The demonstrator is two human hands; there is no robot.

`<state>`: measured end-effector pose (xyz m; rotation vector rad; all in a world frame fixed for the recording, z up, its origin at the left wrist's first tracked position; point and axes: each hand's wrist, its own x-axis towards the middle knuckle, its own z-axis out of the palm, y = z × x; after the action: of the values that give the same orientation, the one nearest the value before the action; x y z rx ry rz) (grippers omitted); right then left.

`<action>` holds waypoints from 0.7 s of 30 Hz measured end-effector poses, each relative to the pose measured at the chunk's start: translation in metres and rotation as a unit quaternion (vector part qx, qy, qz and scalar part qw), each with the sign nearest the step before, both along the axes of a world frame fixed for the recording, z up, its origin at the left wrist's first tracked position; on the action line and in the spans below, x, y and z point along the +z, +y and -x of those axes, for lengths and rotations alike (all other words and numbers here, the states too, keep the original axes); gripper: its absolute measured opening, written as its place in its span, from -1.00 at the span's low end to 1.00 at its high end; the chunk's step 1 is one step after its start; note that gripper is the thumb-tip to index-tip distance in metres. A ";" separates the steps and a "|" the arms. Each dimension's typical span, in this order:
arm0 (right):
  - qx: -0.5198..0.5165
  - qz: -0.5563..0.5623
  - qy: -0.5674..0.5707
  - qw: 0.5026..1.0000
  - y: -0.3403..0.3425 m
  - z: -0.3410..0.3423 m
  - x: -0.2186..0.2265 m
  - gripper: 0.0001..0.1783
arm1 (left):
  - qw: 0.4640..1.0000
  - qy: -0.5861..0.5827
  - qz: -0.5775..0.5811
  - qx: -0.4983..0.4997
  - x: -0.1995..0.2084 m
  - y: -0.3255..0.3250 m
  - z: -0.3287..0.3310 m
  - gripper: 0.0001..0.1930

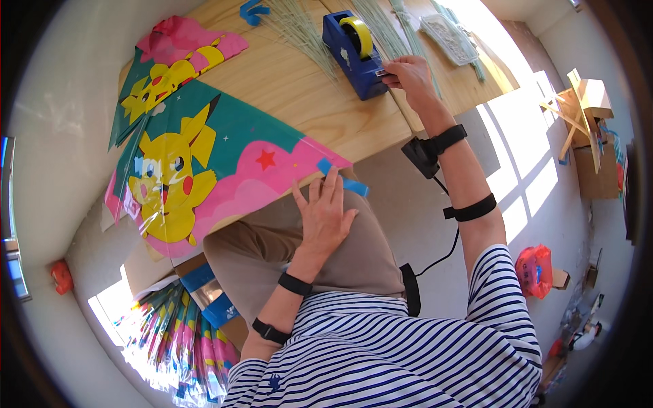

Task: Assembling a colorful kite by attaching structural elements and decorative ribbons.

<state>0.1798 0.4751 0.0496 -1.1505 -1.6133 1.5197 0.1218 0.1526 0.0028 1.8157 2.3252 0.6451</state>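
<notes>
Printed sheet under fingertips of left hand, spread apart; right hand pinched at tape dispenser.

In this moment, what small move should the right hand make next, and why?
Probably the right hand should draw a short piece off the yellow roll: it is at the dispenser's opposite end, and the left hand lies at the sheet's corner, by the blue strips. Whether it already pinches tape is too small to tell.
</notes>
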 end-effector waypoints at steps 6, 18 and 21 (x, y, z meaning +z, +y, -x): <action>0.024 0.072 0.084 0.994 -0.016 -0.014 -0.007 -0.81 | 1.000 0.014 0.008 0.003 -0.002 0.000 0.000 -0.19; -0.090 0.385 0.304 0.867 -0.053 -0.044 -0.049 -0.70 | 1.000 0.020 0.006 0.005 -0.004 0.000 -0.003 -0.20; -0.091 0.376 0.324 0.863 -0.058 -0.034 -0.038 -0.68 | 1.000 0.022 0.006 0.007 -0.005 0.000 -0.003 -0.19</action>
<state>0.2133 0.4167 0.0111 -0.9417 -0.4377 2.1687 0.1244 0.1529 -0.0018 1.8290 2.3667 0.5978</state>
